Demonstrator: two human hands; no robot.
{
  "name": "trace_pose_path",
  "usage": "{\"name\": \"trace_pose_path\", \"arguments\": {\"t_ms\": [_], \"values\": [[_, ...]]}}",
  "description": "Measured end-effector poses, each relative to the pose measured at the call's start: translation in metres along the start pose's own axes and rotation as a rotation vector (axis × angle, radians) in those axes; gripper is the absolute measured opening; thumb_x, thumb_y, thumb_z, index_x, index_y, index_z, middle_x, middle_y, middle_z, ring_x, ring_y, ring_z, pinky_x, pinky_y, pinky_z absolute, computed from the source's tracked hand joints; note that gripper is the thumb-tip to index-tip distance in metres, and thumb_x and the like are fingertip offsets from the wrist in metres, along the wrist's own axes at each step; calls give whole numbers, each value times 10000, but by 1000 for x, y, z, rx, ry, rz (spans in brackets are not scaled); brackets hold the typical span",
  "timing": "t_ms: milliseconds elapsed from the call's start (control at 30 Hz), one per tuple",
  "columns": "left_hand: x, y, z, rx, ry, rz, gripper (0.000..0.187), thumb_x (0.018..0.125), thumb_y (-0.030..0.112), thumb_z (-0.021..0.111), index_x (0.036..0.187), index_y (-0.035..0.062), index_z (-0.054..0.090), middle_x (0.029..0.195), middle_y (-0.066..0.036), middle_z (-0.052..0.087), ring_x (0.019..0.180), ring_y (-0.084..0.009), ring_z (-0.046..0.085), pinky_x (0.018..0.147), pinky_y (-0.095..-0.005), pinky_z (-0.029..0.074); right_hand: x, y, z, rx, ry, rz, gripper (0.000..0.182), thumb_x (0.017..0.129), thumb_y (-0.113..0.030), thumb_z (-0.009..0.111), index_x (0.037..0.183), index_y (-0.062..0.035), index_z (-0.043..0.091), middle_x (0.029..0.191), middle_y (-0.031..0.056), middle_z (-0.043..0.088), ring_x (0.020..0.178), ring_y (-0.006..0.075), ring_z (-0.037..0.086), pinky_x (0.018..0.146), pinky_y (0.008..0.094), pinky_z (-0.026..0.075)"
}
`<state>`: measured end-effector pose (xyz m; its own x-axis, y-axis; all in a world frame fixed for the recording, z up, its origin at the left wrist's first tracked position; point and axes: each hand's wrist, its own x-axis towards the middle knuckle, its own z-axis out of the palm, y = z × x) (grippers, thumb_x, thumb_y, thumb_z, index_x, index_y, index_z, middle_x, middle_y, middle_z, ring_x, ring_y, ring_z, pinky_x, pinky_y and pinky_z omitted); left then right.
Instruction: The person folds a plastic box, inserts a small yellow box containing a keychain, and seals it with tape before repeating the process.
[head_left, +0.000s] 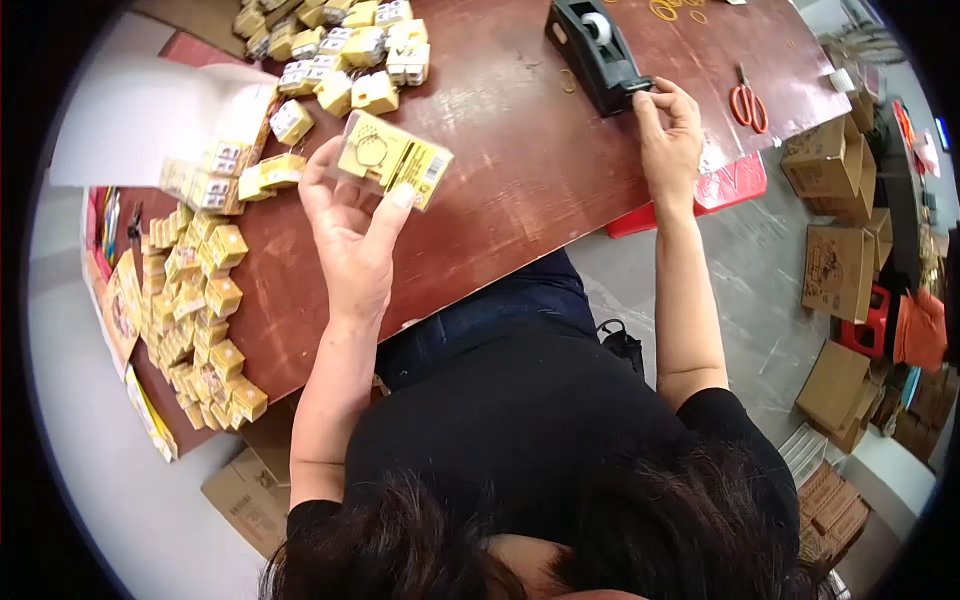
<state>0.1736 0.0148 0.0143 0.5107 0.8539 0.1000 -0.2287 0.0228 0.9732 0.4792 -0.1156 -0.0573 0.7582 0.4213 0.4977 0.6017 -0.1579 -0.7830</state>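
Observation:
Between the thumb and fingers of my left hand is a flat yellow package in clear wrapping, with a round drawing and a barcode on its face. My right hand is at the front end of the black tape dispenser, thumb and forefinger pinched at its cutting edge. Any tape between those fingers is too small to make out. A white-cored roll sits in the dispenser. Small yellow boxes lie heaped beyond my left hand.
More yellow boxes are stacked along the left side of the red-brown table. Orange-handled scissors and rubber bands lie at the right. A red stool stands below the table edge, cardboard boxes farther right.

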Motion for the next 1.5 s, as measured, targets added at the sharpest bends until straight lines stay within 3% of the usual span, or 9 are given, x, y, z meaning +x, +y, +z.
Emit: {"name": "trace_pose_path", "arguments": {"t_ms": [167, 433, 733, 833, 933, 1067, 1267, 1367, 1500], "values": [[-4, 11, -12, -93, 27, -46, 701, 934, -19, 634, 1516, 177, 296, 1377, -157, 512, 1187, -215, 608, 912, -339, 578, -11, -22, -10, -53, -6, -1, 109, 947, -118, 728, 961, -13, 703, 1113, 89, 685, 833, 127, 660, 755, 269, 543], [-4, 14, -13, -110, 33, -73, 691, 929, 14, 676, 1491, 142, 296, 1368, -158, 501, 1224, -217, 572, 1004, -363, 537, -45, -172, 35, 797, -953, 291, 489, 978, -34, 675, 1433, -16, 496, 886, 14, 675, 861, 55, 621, 758, 202, 507], [-1, 25, -44, -484, 22, -146, 678, 940, 51, 655, 1487, 137, 264, 1388, -142, 484, 1258, -238, 553, 966, -402, 568, -38, -170, 92, 780, -1121, 527, 507, 920, -80, 755, 1355, -19, 502, 889, -2, 682, 719, 27, 583, 624, 172, 455], [4, 33, -66, -604, -53, -178, 566, 967, 95, 594, 1445, 139, 295, 1367, -133, 476, 1230, -236, 573, 858, -435, 624, -32, -169, 118, 944, -1131, 371, 743, 828, -267, 874, 1411, -40, 473, 1123, 29, 647, 955, 96, 606, 889, 244, 498], [18, 43, -90, -529, -28, -91, 518, 954, 96, 663, 1360, 109, 343, 1306, -114, 484, 1137, -185, 593, 859, -374, 605, -18, -183, 150, 822, -938, -2, 869, 802, -360, 885, 1470, -45, 427, 1337, 67, 533, 1130, 122, 531, 812, 242, 488], [40, 44, -122, 177, 332, 309, 612, 879, 110, 812, 1292, 50, 364, 1166, -102, 492, 1047, -124, 568, 853, -262, 528, 19, -267, 161, 164, -1011, -1051, 722, 778, -117, 835, 1424, -72, 517, 1434, 138, 528, 1159, 288, 544, 899, 365, 477], [47, 73, -147, -65, 367, 339, 648, 882, 130, 810, 1312, 10, 340, 1205, -147, 533, 1049, -215, 666, 927, -332, 570, 14, -309, 241, 215, -1056, -803, 749, 753, -63, 848, 1426, -83, 519, 1168, 120, 668, 1024, 238, 662, 835, 361, 584], [13, 88, -170, 470, 156, 495, 631, 830, 200, 825, 1315, 40, 454, 1383, -247, 412, 1202, -355, 578, 983, -435, 523, 50, -302, 307, 389, -806, -821, 619, 825, -97, 811, 1361, 12, 521, 1161, 149, 660, 950, 201, 669, 824, 338, 576], [-76, 81, -206, 180, -425, 61, 405, 934, 192, 736, 1267, 32, 570, 1258, -158, 586, 1128, -289, 620, 933, -373, 525, 93, -283, 406, 217, -1441, -593, 487, 954, -70, 664, 1396, -1, 471, 1279, 92, 602, 1187, 164, 557, 1033, 327, 439]]}}
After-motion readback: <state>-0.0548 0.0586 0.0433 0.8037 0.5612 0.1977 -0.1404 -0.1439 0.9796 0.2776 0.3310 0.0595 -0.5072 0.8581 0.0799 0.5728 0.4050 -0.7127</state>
